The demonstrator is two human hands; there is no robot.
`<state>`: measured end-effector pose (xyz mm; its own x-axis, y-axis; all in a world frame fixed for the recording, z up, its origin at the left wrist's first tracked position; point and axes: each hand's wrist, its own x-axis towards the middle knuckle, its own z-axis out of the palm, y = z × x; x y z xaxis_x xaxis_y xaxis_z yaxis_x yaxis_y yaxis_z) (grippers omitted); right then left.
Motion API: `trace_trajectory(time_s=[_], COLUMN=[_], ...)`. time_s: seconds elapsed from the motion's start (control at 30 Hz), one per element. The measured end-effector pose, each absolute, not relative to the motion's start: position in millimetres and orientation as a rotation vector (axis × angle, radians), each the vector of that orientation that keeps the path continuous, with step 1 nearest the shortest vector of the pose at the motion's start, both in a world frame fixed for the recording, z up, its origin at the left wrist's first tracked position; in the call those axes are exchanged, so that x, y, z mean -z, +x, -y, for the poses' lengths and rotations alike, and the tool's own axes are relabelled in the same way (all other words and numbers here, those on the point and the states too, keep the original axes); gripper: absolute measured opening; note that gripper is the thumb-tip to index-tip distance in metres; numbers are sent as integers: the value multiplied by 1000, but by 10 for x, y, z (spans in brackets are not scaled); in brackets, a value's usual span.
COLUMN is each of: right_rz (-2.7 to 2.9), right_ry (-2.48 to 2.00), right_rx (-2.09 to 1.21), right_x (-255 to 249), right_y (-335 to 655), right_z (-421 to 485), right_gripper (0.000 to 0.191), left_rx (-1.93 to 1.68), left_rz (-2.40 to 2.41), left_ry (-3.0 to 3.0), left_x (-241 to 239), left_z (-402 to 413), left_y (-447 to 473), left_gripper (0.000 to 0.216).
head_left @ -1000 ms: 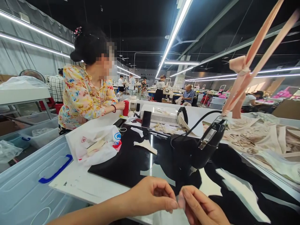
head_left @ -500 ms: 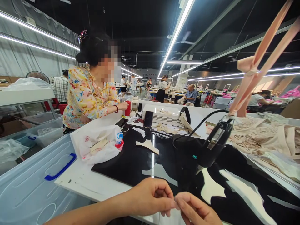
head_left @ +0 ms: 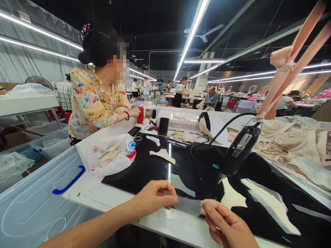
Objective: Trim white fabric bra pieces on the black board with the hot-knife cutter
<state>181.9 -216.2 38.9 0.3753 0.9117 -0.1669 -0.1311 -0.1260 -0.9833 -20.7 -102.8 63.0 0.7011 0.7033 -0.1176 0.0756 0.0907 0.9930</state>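
Observation:
A thin, see-through strip [head_left: 190, 205] is stretched between my two hands, above the near edge of the black board [head_left: 144, 179]. My left hand [head_left: 156, 198] pinches its left end between thumb and fingers. The right end is pinched by my right hand [head_left: 226, 220]. Cream fabric pieces lie on the board: one [head_left: 162, 155] beyond my left hand, another [head_left: 232, 194] behind my right hand. A longer cream piece on a translucent sheet [head_left: 271, 206] is farther right. Between the hands and the pale cream piece lies a grey translucent piece [head_left: 182, 186].
A black device [head_left: 241, 151] with a cable hangs from pink fabric straps [head_left: 281, 75] over the board. A white plastic bag [head_left: 111, 155] and a blue-handled bin [head_left: 38, 199] are at left. Beige fabric [head_left: 297, 144] is piled right. A person in a floral shirt [head_left: 90, 100] stands across.
My hands were close together with fingertips meeting; they have moved apart, the right hand to the right and the left to the left. The see-through strip now shows between them.

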Motion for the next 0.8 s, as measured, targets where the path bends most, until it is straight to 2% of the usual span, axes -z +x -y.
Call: trace_trajectory(time_s=[0.2, 0.6, 0.8], right_rz=[696, 670, 687], right_ry=[-1355, -1398, -1342], right_rx=[-1051, -1118, -1227], right_x=[-436, -447, -446], right_y=[1797, 1778, 1821], right_z=[2148, 2120, 2106], right_gripper=[49, 53, 48], left_rx=[-577, -642, -626], left_rz=[-732, -737, -742], left_ry=[1178, 1067, 1035], left_x=[-687, -583, -610], left_z=[1025, 940, 924], left_y=[-246, -268, -307], left_gripper=[41, 49, 43])
